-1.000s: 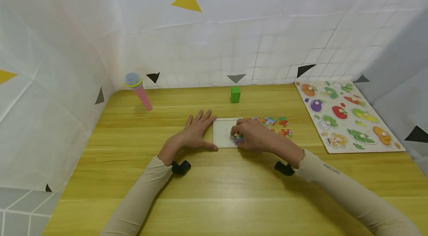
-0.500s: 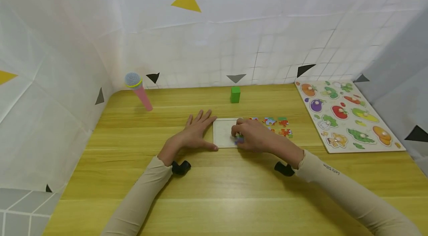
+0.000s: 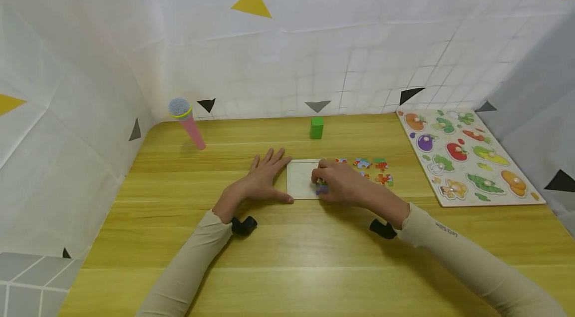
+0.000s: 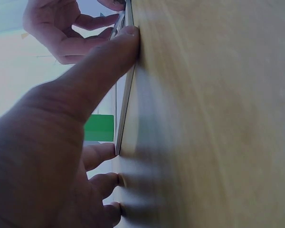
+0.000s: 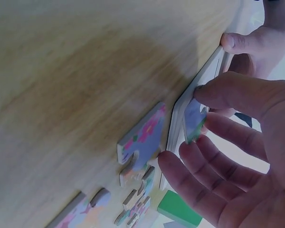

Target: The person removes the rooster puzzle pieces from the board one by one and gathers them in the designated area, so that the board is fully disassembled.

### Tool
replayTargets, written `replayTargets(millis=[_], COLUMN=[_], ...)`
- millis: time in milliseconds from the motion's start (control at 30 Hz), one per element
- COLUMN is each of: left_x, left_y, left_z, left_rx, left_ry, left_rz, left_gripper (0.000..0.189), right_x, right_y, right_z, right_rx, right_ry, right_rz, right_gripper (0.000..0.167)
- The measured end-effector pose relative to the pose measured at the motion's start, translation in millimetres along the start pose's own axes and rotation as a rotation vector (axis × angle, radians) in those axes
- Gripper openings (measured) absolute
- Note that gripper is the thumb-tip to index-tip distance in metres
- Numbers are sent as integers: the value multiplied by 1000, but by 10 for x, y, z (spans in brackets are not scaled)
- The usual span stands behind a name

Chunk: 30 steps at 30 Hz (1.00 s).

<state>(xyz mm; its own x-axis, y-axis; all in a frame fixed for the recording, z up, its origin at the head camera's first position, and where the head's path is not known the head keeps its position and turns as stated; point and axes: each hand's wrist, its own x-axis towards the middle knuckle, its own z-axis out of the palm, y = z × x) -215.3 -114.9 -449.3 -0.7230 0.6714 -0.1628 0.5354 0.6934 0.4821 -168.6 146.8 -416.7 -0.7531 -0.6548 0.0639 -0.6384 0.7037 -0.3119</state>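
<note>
A shallow pale puzzle tray [image 3: 300, 179] lies on the table between the two hands. My left hand [image 3: 258, 182] rests at the tray's left side, fingers spread and straight. Its thumb [image 4: 121, 45] touches the near left corner, and a fingertip is at the far left corner. Over the right part of the tray, my right hand [image 3: 343, 182] pinches a blue and green puzzle piece [image 5: 193, 118] between thumb and fingers. In the right wrist view the piece lies low against the tray; whether it sits flat cannot be told. In the head view the hand hides the tray's right end.
Several loose puzzle pieces [image 3: 381, 163] lie right of the tray, some partly behind the right hand. A green block [image 3: 316, 128] stands behind the tray. At the back left is a pink toy microphone [image 3: 192, 130]. A vegetable peg board [image 3: 467, 157] lies at the right.
The right hand keeps its pinch on the puzzle piece, which has shifted only very slightly. The left hand stays still at the tray's left edge.
</note>
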Motion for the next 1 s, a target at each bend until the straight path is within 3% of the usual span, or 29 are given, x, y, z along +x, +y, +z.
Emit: replayTargets(millis=[267,500,1000], left_x=[-11,-6,8], left_y=[18,1,-5], left_z=[-5,8,4], left_rx=[6,1,0], left_ry=[2,2,-1], left_rz=[-4,-6,-7], left_gripper=[113,113,114], right_x=[-9,-57,-287], right_y=[-4,4,62], right_z=[-2,-2,-91], right_rx=[6,21,18], right_ry=[8,95,144], right_rz=[-1,-11,-18], right_gripper=[25,26,27])
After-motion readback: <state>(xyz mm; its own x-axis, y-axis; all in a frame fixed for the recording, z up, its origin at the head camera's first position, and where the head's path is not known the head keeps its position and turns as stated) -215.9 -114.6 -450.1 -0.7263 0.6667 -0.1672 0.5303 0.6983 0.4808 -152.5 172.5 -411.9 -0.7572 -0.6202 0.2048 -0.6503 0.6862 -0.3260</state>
